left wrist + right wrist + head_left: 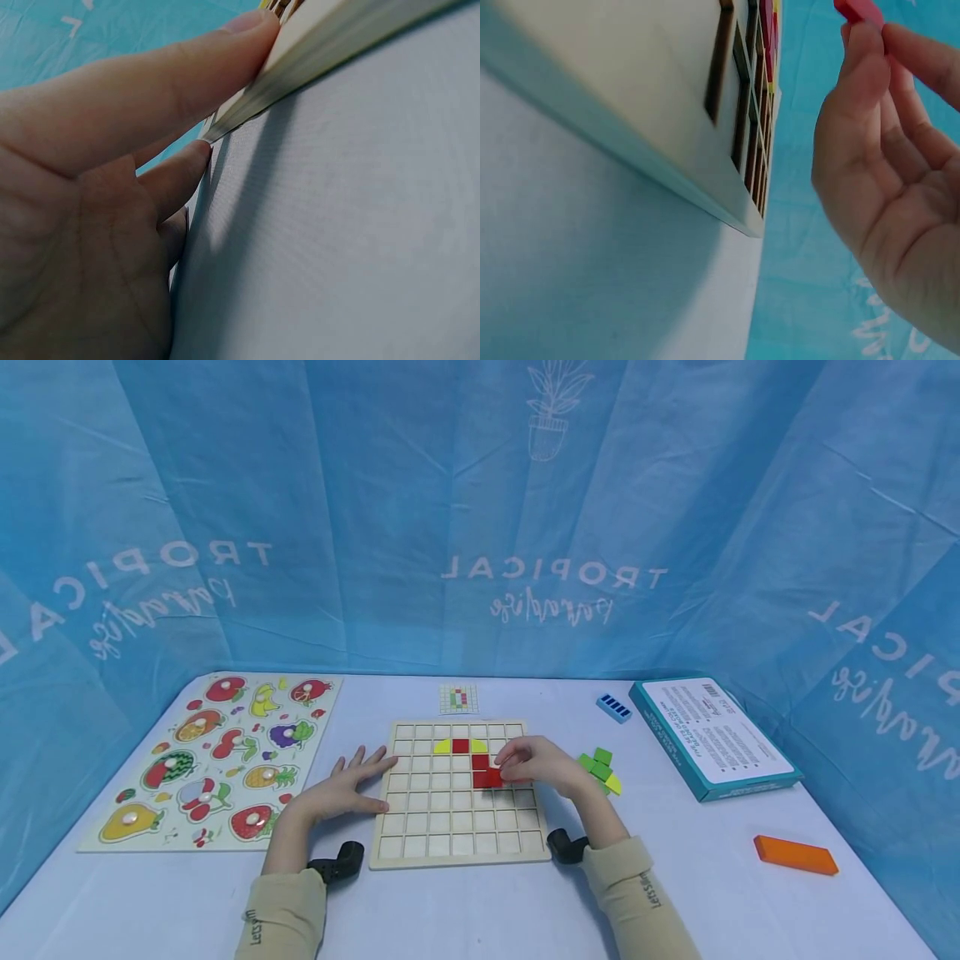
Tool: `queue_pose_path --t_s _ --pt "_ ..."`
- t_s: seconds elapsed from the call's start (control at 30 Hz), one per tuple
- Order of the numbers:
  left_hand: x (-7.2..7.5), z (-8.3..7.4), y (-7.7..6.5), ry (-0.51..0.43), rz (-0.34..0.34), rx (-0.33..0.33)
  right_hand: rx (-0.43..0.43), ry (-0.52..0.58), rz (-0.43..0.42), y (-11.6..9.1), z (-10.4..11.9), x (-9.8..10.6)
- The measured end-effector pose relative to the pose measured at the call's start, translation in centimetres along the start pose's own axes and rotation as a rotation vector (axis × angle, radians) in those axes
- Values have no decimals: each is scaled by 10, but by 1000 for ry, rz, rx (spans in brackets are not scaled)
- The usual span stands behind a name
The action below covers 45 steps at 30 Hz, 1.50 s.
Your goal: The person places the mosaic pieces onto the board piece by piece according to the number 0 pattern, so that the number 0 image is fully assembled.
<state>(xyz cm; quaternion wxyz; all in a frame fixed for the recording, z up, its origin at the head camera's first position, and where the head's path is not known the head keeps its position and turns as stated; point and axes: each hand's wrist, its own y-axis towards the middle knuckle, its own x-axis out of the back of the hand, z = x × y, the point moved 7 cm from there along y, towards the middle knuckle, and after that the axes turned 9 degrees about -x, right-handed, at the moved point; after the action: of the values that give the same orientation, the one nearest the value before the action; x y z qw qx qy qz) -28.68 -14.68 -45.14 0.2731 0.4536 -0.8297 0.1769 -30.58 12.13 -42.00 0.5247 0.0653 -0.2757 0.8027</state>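
Note:
A wooden grid board (428, 845) lies on the table between the two hands. My right hand (534, 762) pinches a red square tile (860, 10) between thumb and fingertips, held over the board's right half. Red tiles (461, 746) sit in several cells, with a yellow rounded tile (443, 746) on either side of the uppermost one. Fingers spread and straight, my left hand (337, 792) touches the board's left edge; its thumb and a fingertip meet the edge in the left wrist view.
A small pattern card (458, 699) lies behind the board. Green tiles (602, 757) and a yellow one are piled to the right, near a blue striped piece (614, 708), a teal box (675, 760) and an orange block (796, 855). At left lies a fruit puzzle board (172, 827).

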Motion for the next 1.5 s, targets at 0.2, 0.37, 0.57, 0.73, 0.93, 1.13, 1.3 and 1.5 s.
queue_pose_path --t_s 0.2,0.37,0.57,0.73,0.93,1.13,1.3,1.5 --pt "0 0 0 -6 -1 -7 40 -69 36 -2 6 -11" --pt "0 0 1 -6 -1 -3 44 -112 36 -3 8 -16" --pt "0 0 0 -6 2 12 38 -157 33 -1 9 -18" --pt "0 0 0 -9 2 5 19 -247 39 1 10 -22" --pt "0 0 -1 -9 -1 13 28 -326 41 0 14 -26" --pt "0 0 -1 -10 -5 7 54 -407 40 0 15 -30" --pt "0 1 -2 -13 -6 11 45 -416 21 -1 15 -29" --pt "1 -1 -1 -21 -5 22 39 -420 34 0 13 -28"
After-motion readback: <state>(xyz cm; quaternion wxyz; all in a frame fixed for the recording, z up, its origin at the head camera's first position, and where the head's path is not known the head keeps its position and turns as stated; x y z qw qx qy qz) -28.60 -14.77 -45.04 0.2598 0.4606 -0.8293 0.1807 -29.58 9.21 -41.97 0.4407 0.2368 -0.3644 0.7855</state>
